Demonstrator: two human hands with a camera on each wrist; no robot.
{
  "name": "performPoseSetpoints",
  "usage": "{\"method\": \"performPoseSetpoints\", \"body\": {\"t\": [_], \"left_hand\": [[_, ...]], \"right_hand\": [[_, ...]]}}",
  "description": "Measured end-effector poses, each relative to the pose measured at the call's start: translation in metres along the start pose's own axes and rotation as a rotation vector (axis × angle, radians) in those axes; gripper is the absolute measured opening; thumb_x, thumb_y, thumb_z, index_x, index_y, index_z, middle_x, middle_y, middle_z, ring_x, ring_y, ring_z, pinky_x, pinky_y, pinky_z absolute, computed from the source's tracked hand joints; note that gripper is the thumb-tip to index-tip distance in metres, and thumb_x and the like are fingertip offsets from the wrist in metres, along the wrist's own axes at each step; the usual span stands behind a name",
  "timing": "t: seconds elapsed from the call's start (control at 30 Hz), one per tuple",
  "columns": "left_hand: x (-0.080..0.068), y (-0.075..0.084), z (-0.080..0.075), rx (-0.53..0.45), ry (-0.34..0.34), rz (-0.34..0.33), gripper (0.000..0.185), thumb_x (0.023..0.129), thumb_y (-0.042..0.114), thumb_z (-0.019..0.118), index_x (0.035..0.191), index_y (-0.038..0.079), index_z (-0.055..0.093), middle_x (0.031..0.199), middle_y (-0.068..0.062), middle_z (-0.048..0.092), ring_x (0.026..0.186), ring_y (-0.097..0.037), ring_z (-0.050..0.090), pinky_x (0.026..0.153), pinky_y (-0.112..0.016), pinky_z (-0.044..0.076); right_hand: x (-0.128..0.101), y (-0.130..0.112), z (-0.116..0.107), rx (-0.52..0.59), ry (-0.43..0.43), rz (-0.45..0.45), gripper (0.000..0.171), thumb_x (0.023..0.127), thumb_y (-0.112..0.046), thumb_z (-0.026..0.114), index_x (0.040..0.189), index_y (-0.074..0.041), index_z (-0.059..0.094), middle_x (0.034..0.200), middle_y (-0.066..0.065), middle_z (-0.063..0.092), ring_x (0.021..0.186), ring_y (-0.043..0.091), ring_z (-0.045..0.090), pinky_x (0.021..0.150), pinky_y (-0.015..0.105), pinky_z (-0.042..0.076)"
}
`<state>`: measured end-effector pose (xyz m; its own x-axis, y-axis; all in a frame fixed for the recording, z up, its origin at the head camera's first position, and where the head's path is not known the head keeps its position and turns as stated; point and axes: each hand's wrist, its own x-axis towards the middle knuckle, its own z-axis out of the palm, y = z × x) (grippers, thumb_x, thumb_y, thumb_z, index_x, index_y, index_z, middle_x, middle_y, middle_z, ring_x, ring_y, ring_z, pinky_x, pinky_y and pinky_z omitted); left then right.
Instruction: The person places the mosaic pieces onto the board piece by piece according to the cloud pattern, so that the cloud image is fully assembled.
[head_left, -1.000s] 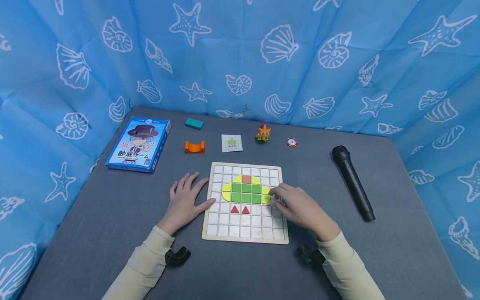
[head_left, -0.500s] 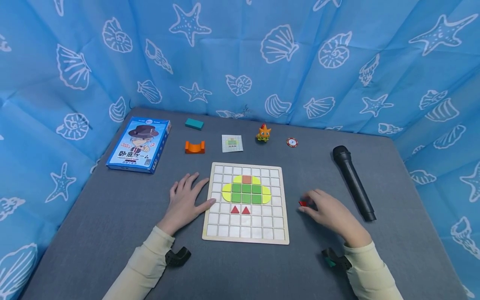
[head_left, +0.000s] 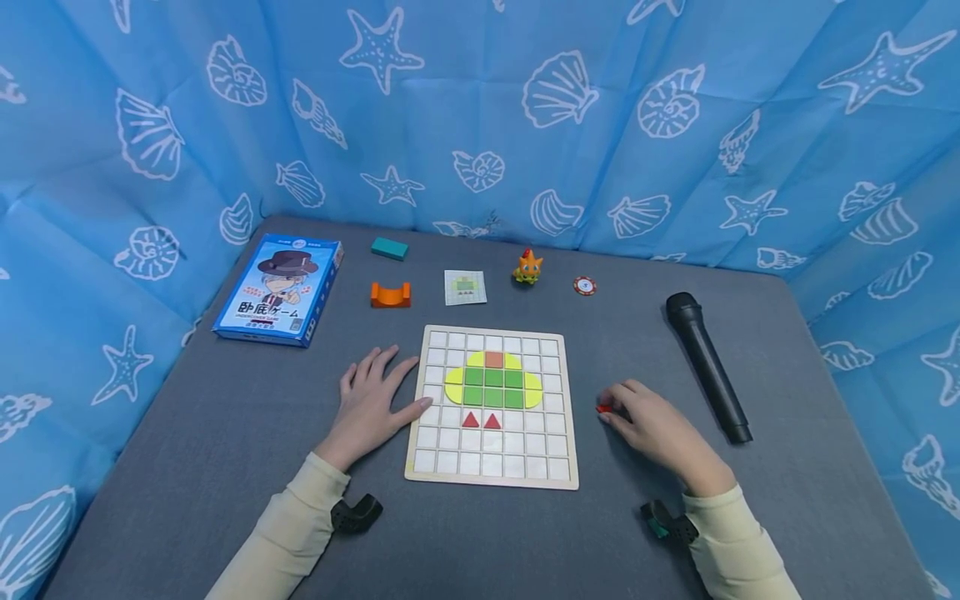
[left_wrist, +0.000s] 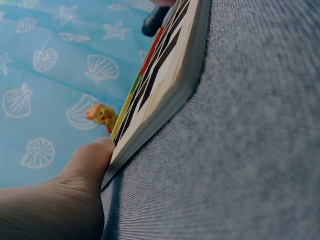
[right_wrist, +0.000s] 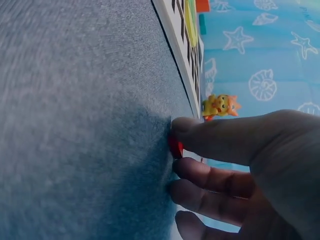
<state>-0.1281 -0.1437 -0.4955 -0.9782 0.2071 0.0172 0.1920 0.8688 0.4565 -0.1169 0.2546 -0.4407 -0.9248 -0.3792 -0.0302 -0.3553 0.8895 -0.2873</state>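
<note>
A square wooden grid board [head_left: 450, 460] lies mid-table, with green squares [head_left: 493, 387], yellow rounded pieces [head_left: 454, 386], one brownish-red square [head_left: 493, 359] and two red triangles [head_left: 492, 422] on its white cells. My left hand [head_left: 372, 407] lies spread at the board's left side, its thumb [left_wrist: 95, 155] touching the edge. To the right of the board, my right hand [head_left: 660, 429] is down at the table. Its thumb and forefinger pinch a small red piece [right_wrist: 175, 146], mostly hidden by the fingers, so its shape cannot be told.
Behind the board are a pattern card [head_left: 465, 287], an orange arched block [head_left: 391, 295], a teal block [head_left: 389, 248], an orange toy figure [head_left: 528, 267] and a poker chip [head_left: 585, 286]. A blue game box [head_left: 277, 287] lies left, a black microphone [head_left: 707, 367] right.
My right hand has moved right, off the board's right edge to the table beside it, where a red piece shows at its fingertips. My left hand and the board have stayed put.
</note>
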Motion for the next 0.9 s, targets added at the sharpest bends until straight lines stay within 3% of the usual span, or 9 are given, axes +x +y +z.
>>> {"method": "performPoseSetpoints", "body": {"t": [0.4, 0.63, 0.9], "left_hand": [[0.0002, 0.0008, -0.0007, 0.000, -0.003, -0.001, 0.073, 0.086, 0.062, 0.058, 0.145, 0.021, 0.043, 0.154, -0.013, 0.027, 0.143, -0.037, 0.014, 0.108, -0.064, 0.008], [0.0003, 0.0025, -0.0016, 0.003, 0.004, -0.005, 0.073, 0.086, 0.061, 0.058, 0.145, 0.021, 0.043, 0.154, -0.014, 0.027, 0.143, -0.038, 0.015, 0.108, -0.064, 0.008], [-0.0004, 0.0033, -0.0005, 0.003, 0.015, -0.005, 0.073, 0.084, 0.059, 0.061, 0.144, 0.020, 0.044, 0.153, -0.014, 0.028, 0.143, -0.038, 0.016, 0.108, -0.064, 0.008]], "right_hand": [[0.0048, -0.0001, 0.0021, 0.070, 0.032, 0.091, 0.019, 0.085, -0.010, 0.071, 0.098, 0.001, 0.062, 0.089, 0.010, 0.058, 0.079, 0.020, 0.057, 0.068, 0.040, 0.049], [0.0050, 0.0014, 0.0009, 0.062, 0.038, 0.064, 0.015, 0.085, -0.010, 0.072, 0.093, -0.002, 0.062, 0.085, 0.006, 0.058, 0.075, 0.016, 0.054, 0.065, 0.037, 0.047], [0.0059, 0.0018, 0.0014, 0.134, 0.034, 0.056, 0.017, 0.083, -0.007, 0.073, 0.090, -0.004, 0.058, 0.079, 0.002, 0.057, 0.069, 0.010, 0.052, 0.058, 0.029, 0.045]]}}
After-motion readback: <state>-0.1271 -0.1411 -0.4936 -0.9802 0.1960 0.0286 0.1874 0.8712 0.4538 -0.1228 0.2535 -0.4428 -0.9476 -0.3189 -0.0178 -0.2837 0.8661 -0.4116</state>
